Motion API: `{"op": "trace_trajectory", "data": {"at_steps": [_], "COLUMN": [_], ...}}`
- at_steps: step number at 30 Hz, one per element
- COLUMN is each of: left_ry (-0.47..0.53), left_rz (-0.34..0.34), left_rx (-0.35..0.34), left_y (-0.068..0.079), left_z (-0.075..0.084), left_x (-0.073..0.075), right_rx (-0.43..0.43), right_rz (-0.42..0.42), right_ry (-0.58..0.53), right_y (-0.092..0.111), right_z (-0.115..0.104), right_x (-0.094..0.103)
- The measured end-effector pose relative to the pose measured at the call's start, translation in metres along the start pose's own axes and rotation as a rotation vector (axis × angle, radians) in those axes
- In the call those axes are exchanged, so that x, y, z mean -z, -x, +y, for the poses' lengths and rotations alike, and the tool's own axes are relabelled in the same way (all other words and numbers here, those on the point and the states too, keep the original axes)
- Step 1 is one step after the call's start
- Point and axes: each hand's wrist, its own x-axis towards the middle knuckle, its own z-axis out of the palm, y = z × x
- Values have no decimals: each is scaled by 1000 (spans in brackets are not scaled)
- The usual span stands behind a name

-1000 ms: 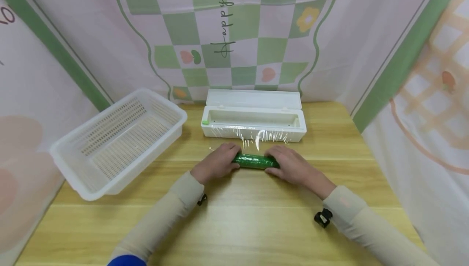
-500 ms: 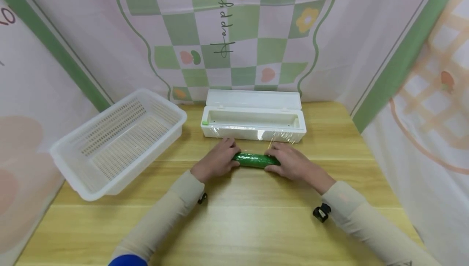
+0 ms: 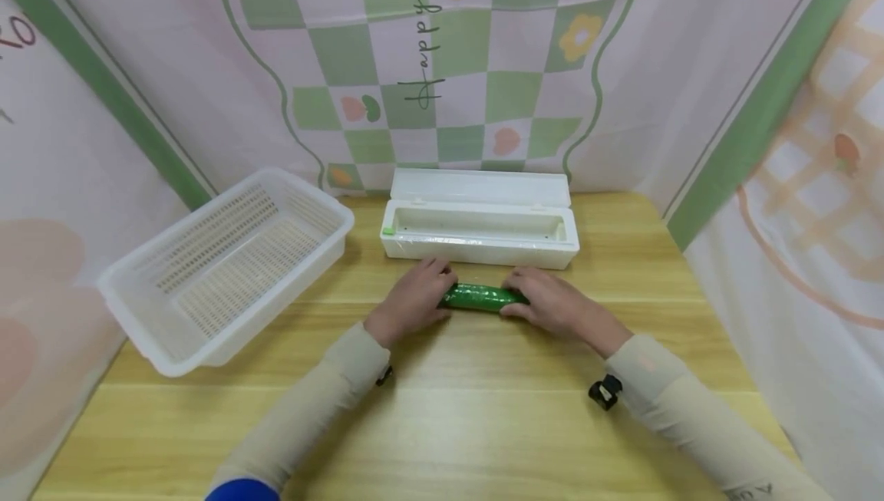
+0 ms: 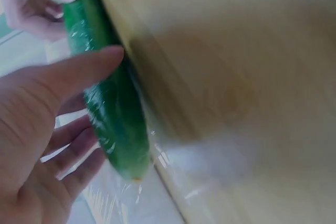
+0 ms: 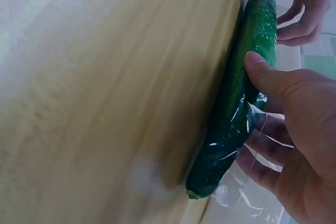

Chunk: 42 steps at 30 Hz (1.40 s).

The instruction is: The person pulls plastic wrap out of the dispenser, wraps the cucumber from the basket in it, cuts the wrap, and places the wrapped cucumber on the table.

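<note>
A green cucumber lies crosswise in front of a long white box, with shiny clear plastic wrap around its skin. My left hand grips its left part, thumb on the near side and fingers on the far side. My right hand holds the right part the same way. In the left wrist view one end of the cucumber sticks out past the hand, and loose clear wrap spreads beside it. The right wrist view shows the other cucumber end and more wrap under the fingers.
Behind the hands stands the white box, its lid raised, with a green piece at its left corner. A white slotted basket sits at the left of the wooden table. A printed cloth hangs behind.
The cucumber has shifted slightly away from me, toward the box, with both hands still holding it. Bright reflections on the wrap between cucumber and box have faded.
</note>
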Motion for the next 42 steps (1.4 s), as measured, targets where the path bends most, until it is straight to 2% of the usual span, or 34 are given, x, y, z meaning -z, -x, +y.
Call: {"op": "trace_trajectory", "data": {"at_steps": [5, 11, 19, 22, 30, 35, 42], "left_ry": [29, 32, 7, -1, -34, -13, -81], "left_rz": [26, 13, 3, 9, 3, 78, 136], "left_rx": [25, 35, 42, 33, 4, -53, -81], "left_y": [-1, -3, -9, -9, -8, -9, -12], "left_z": [1, 1, 0, -1, 1, 0, -3], "left_x": [-5, -6, -6, -7, -1, 0, -6], "right_rx": [56, 35, 54, 85, 142, 160, 145], "right_rz": [46, 80, 147, 184, 204, 191, 144], "right_ry": [84, 193, 408, 401, 255, 239, 230], "right_y": [1, 3, -5, -7, -10, -11, -13], "right_z": [-3, -9, -17, -15, -3, 1, 0], "right_x": [0, 1, -3, -9, -11, -8, -3]}}
